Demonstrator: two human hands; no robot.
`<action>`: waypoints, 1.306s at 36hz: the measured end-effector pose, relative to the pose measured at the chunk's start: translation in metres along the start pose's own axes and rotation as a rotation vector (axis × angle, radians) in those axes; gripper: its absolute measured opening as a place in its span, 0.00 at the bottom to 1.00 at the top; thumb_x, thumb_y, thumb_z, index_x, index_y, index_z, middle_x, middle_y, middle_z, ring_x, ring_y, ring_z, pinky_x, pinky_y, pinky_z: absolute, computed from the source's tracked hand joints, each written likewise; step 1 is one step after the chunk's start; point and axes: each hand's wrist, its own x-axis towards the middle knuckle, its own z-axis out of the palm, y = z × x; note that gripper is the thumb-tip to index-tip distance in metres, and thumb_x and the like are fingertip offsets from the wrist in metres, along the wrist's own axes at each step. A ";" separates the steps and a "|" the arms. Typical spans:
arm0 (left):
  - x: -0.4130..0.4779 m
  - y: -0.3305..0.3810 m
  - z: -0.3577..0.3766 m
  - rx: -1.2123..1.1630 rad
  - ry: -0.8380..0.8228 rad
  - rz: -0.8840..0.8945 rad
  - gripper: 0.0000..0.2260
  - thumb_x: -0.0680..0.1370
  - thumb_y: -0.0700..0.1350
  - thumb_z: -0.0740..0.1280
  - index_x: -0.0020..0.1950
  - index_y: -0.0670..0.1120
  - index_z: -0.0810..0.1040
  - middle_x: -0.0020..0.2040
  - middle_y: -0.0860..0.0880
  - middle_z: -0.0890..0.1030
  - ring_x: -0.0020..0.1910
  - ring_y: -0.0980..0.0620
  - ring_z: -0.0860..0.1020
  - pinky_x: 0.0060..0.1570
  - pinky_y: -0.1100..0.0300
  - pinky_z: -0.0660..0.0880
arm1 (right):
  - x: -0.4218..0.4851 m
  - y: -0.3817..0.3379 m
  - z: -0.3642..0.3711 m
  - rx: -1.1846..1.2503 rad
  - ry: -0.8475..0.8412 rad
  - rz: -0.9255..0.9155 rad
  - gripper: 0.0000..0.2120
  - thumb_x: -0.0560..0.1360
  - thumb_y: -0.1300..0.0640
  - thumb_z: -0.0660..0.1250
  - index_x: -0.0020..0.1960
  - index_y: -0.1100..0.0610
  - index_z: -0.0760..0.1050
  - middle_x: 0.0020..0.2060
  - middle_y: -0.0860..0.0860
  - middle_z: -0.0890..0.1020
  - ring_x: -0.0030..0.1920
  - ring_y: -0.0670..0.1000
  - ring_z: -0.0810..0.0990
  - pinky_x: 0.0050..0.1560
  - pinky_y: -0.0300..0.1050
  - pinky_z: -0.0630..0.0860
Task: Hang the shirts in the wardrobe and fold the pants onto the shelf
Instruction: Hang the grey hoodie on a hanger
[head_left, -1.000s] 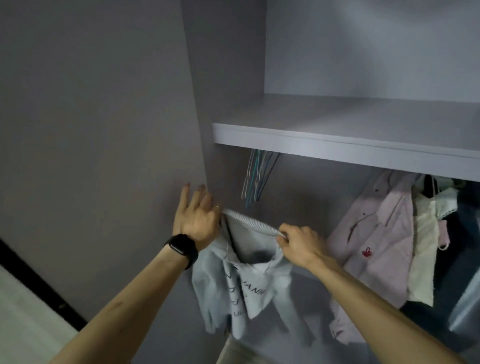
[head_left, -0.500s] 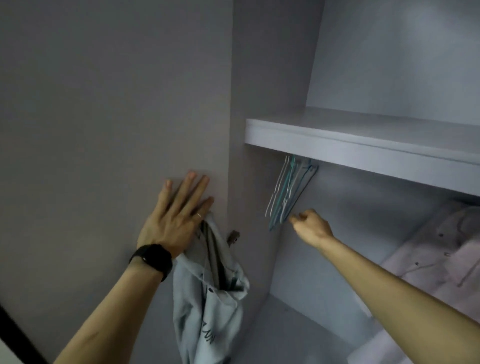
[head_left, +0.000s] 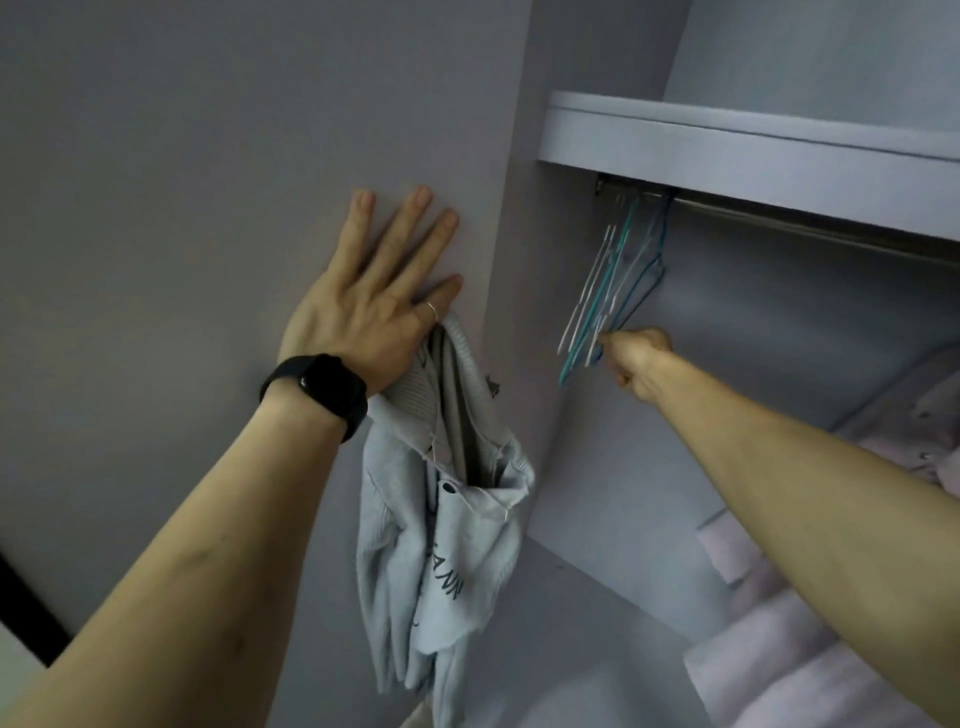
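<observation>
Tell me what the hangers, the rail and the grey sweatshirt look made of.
The hangers: thin wire, probably plastic-coated, judging by the slim rods in matte teal, blue and white.
The rail: likely metal, a dark round bar with a dull sheen, though dim light leaves it open.
The grey sweatshirt: soft knit fabric, cotton-like and matte, with a ribbed band and limp folds.

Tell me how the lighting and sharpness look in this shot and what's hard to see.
Head view: dim, flat light, no glare; left hand and grey shirt fairly sharp; hangers slightly soft; the rail under the shelf sits in shadow; pink clothes at right look blurred.
</observation>
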 end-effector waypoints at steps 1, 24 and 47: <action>0.000 -0.001 0.000 -0.007 -0.004 0.002 0.25 0.83 0.51 0.41 0.81 0.58 0.50 0.81 0.40 0.35 0.78 0.33 0.35 0.67 0.31 0.25 | -0.001 -0.001 0.000 -0.013 0.005 -0.006 0.02 0.76 0.62 0.70 0.47 0.58 0.76 0.37 0.55 0.75 0.30 0.50 0.68 0.19 0.35 0.61; -0.001 -0.006 -0.015 -0.145 -0.289 0.051 0.25 0.83 0.51 0.49 0.81 0.61 0.51 0.78 0.45 0.28 0.71 0.35 0.22 0.62 0.30 0.20 | -0.160 0.074 -0.147 -0.332 0.213 -0.117 0.28 0.83 0.41 0.54 0.35 0.60 0.75 0.33 0.57 0.79 0.47 0.66 0.77 0.46 0.52 0.69; -0.037 0.063 -0.127 -1.278 -0.314 0.383 0.23 0.84 0.48 0.57 0.79 0.58 0.61 0.65 0.52 0.77 0.66 0.47 0.72 0.55 0.52 0.73 | -0.367 0.117 -0.193 0.208 -0.067 -0.131 0.34 0.66 0.21 0.64 0.26 0.48 0.55 0.24 0.46 0.57 0.27 0.48 0.55 0.28 0.40 0.57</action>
